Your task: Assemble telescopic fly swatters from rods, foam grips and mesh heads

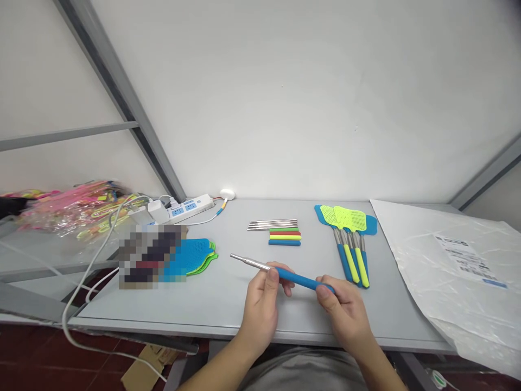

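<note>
Both my hands hold a telescopic fly swatter handle (303, 279) above the table, its blue grip to the right and its metal rod pointing left with no head on its tip. My left hand (260, 304) pinches it where the rod meets the grip. Around the grip's right end, my right hand (345, 309) is closed. Just beyond lie several metal rods (272, 224) and coloured grips (285, 237) in a row. Blue and green swatter heads (199, 252) are stacked at the left. Several whole fly swatters (352, 250), blue and yellow, lie together at the right.
A white power strip (189, 209) with plugs and cables stands at the back left. Clear bags of colourful items (81, 209) lie further left. A white plastic mailer (456, 266) covers the table's right end. Grey metal posts (134, 114) frame the table (228, 304).
</note>
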Motion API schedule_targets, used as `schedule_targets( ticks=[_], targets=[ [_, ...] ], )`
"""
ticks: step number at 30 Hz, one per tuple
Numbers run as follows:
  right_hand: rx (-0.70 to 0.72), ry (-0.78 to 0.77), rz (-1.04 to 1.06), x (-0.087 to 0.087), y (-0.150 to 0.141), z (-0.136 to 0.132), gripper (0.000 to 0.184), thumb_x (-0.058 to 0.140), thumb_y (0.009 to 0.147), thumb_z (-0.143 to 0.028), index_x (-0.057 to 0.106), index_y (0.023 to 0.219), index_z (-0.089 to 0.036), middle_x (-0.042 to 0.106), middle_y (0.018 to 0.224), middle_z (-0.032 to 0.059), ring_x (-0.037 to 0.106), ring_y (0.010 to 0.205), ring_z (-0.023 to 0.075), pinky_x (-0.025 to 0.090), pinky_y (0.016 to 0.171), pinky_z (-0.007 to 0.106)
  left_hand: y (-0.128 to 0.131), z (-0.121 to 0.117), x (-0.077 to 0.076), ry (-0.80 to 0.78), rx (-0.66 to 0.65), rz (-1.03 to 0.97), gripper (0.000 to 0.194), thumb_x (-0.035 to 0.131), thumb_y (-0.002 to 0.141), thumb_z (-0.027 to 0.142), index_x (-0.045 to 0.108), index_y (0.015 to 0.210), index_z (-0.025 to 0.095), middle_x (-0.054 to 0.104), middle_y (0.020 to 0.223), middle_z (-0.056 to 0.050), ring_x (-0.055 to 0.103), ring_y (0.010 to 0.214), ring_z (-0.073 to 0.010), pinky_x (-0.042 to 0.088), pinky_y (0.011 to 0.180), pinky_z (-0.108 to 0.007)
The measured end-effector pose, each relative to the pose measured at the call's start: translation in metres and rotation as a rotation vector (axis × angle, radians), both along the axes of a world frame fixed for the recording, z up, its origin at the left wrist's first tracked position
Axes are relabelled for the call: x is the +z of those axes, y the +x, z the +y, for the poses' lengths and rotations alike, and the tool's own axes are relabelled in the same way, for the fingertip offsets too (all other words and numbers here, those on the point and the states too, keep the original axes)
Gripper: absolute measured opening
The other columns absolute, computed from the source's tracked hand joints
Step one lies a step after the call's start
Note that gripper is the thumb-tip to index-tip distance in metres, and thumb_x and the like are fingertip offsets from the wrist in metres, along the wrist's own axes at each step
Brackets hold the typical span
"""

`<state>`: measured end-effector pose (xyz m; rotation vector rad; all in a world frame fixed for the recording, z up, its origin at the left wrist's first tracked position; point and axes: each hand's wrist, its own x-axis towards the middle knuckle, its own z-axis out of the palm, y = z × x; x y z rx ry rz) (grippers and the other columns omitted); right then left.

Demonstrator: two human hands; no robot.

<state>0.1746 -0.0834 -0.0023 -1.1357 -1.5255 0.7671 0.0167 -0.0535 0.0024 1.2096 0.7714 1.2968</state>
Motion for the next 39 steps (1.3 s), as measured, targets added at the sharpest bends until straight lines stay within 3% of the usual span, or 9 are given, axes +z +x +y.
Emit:
schedule_targets(
  ticks=[10,15,20,26,30,32,34,37,39],
  targets=[
    [0.011,0.055,-0.076,0.001,-0.006,-0.004,0.04,0.041,0.098,-0.04,0.029,0.064,-0.022,0.027,0.059,-0.0043,0.031,0.053,0.0111,0.021,0.051,0.029,0.004,-0.002,0.005,-0.11,0.031,-0.101,0.041,0.041,0.098,0.049,0.063,0.087,0.016,0.054,0.069,-0.001,0.049,0.064,-0.0124,0.04,0.066,-0.026],
    [-0.041,-0.007,0.125,-0.004,-0.02,-0.007,0.042,0.034,0.1,-0.043,0.032,0.063,-0.022,0.031,0.059,-0.0034,0.032,0.054,0.0121,0.023,0.052,0.029,0.004,-0.004,0.006,-0.142,0.101,-0.138,0.041,0.044,0.096,0.052,0.062,0.087,0.016,0.052,0.066,0.0,0.046,0.062,-0.0121,0.038,0.063,-0.025],
    [-0.063,-0.087,0.37,-0.012,-0.031,-0.006,0.041,0.04,0.099,-0.041,0.034,0.063,-0.022,0.031,0.058,-0.004,0.03,0.054,0.0122,0.022,0.051,0.029,0.001,-0.005,0.005,-0.113,0.13,-0.126,0.04,0.044,0.096,0.052,0.062,0.087,0.017,0.052,0.066,0.0,0.047,0.062,-0.0124,0.038,0.065,-0.026],
    [-0.034,-0.044,0.412,-0.018,-0.038,-0.008,0.04,0.039,0.1,-0.039,0.035,0.064,-0.022,0.031,0.059,-0.004,0.03,0.054,0.0125,0.023,0.051,0.028,0.001,-0.008,0.013,-0.13,0.157,-0.23,0.037,0.05,0.094,0.05,0.063,0.086,0.017,0.054,0.075,-0.002,0.05,0.07,-0.0137,0.042,0.069,-0.026],
    [0.11,-0.106,0.171,-0.006,-0.046,-0.003,0.04,0.039,0.099,-0.041,0.038,0.065,-0.021,0.037,0.06,-0.0034,0.037,0.056,0.0125,0.028,0.053,0.027,-0.003,-0.007,0.034,-0.13,0.173,-0.447,0.033,0.046,0.096,0.048,0.058,0.086,0.019,0.058,0.082,-0.004,0.056,0.082,-0.0171,0.046,0.079,-0.031],
    [0.267,-0.155,-0.067,0.008,-0.055,0.001,0.037,0.042,0.098,-0.041,0.045,0.068,-0.02,0.046,0.064,-0.002,0.045,0.062,0.0137,0.034,0.057,0.026,-0.014,-0.003,0.048,-0.128,0.198,-0.539,0.032,0.045,0.096,0.048,0.055,0.085,0.019,0.053,0.071,0.0,0.054,0.066,-0.013,0.046,0.068,-0.027],
    [0.39,-0.148,-0.336,0.023,-0.067,0.008,0.03,0.045,0.097,-0.039,0.053,0.075,-0.021,0.055,0.074,-0.0001,0.051,0.07,0.0157,0.039,0.063,0.026,-0.034,0.003,0.062,-0.108,0.262,-0.583,0.03,0.047,0.096,0.047,0.054,0.087,0.019,0.042,0.061,0.005,0.041,0.049,-0.007,0.039,0.053,-0.021],
    [0.398,0.03,-0.707,0.039,-0.094,0.026,0.015,0.049,0.096,-0.03,0.061,0.095,-0.022,0.061,0.091,0.0045,0.057,0.081,0.0201,0.044,0.071,0.031,-0.075,0.011,0.074,-0.033,0.371,-0.564,0.026,0.051,0.094,0.045,0.054,0.091,0.02,0.035,0.061,0.008,0.028,0.041,-0.0032,0.03,0.044,-0.018],
    [0.368,0.212,-0.893,0.043,-0.118,0.044,0.02,0.051,0.094,-0.025,0.06,0.111,-0.021,0.062,0.103,0.0087,0.058,0.092,0.0242,0.047,0.078,0.037,-0.105,0.014,0.075,-0.004,0.441,-0.535,0.023,0.054,0.093,0.044,0.055,0.095,0.021,0.036,0.063,0.008,0.027,0.039,-0.0026,0.027,0.041,-0.017]
  ],
)
